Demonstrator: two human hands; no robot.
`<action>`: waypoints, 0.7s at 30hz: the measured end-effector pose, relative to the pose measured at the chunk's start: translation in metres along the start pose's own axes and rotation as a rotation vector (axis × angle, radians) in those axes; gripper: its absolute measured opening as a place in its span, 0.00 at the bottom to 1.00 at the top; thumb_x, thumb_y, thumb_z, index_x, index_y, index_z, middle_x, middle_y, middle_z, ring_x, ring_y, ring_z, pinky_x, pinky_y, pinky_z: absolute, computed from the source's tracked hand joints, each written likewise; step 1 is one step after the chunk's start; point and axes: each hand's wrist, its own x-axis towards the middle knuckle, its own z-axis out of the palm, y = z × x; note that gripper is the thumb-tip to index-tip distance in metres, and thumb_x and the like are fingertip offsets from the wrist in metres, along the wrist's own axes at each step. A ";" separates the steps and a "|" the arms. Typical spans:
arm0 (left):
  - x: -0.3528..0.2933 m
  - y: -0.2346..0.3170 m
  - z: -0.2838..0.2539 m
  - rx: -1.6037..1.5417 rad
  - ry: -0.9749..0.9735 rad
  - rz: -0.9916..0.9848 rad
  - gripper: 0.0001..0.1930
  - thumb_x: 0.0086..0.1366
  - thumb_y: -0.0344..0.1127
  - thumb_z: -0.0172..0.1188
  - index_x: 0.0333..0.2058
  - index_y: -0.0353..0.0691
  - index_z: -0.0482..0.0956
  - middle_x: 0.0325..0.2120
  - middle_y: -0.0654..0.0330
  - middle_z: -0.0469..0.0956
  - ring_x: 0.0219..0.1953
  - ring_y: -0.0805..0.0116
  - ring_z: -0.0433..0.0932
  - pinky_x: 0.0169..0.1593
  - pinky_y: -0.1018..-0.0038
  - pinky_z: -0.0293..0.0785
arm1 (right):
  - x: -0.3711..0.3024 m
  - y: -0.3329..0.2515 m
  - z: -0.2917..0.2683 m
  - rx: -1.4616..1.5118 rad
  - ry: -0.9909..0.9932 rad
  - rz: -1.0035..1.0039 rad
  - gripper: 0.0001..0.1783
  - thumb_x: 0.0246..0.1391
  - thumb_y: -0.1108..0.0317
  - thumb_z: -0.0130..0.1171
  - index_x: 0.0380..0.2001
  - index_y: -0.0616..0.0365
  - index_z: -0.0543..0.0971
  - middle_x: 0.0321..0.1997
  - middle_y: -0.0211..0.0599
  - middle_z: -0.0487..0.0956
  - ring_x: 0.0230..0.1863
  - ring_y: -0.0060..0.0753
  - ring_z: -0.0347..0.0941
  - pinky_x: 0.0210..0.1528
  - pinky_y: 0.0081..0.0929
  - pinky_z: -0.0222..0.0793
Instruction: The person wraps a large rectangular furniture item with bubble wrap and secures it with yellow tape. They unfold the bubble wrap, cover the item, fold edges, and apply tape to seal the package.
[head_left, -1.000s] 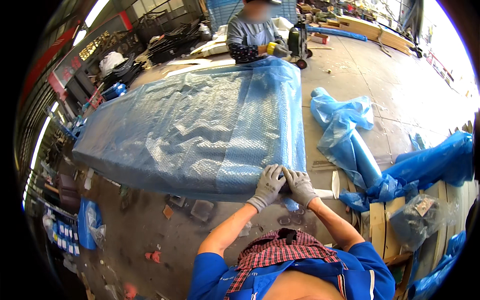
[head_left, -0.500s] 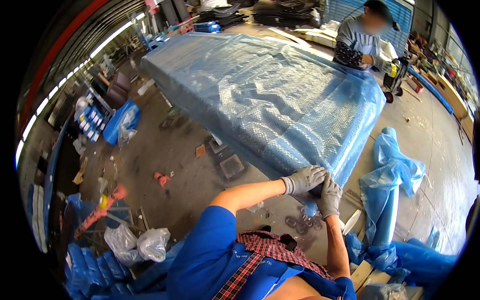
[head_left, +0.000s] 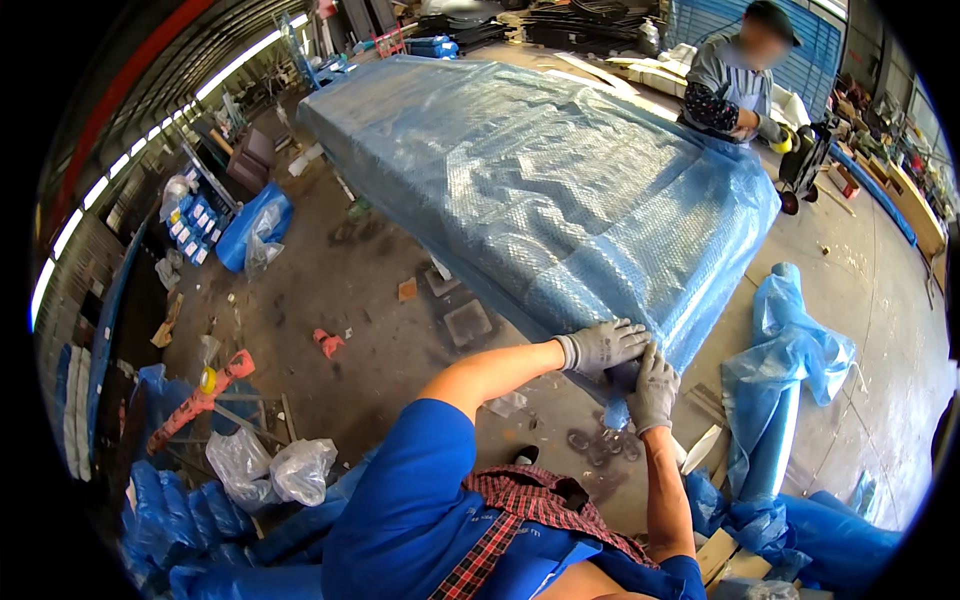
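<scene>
A long, wide piece covered in blue bubble wrap (head_left: pixel 520 200) stretches away from me, raised above the floor. Both my hands wear grey work gloves and meet at its near corner. My left hand (head_left: pixel 606 345) lies over the top edge, fingers bent on the wrap and gripping it. Just right of it, my right hand (head_left: pixel 655 388) points upward with its fingers closed on the wrap at the corner; the fingertips are partly hidden. A loose bit of blue film (head_left: pixel 617 414) hangs below the corner, beside a dark patch under my hands.
At the far right corner a person (head_left: pixel 735 90) stands near a yellow tape roll (head_left: pixel 783 140). A roll of blue film (head_left: pixel 775 400) is on the floor at right. Clear plastic bags (head_left: pixel 300 470) and blue bundles (head_left: pixel 190 520) sit at lower left, near a red-wrapped post (head_left: pixel 200 405).
My hands stay at the wrapped corner, the left shifting slightly up its edge. The loose film below hangs a little differently. The view has shifted slightly.
</scene>
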 end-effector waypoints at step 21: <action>0.001 -0.002 0.016 0.010 0.120 -0.091 0.40 0.47 0.49 0.67 0.57 0.39 0.64 0.58 0.51 0.64 0.62 0.55 0.61 0.64 0.61 0.57 | 0.004 0.001 0.006 -0.033 0.018 0.016 0.43 0.36 0.72 0.58 0.60 0.65 0.59 0.50 0.44 0.69 0.50 0.44 0.67 0.52 0.39 0.61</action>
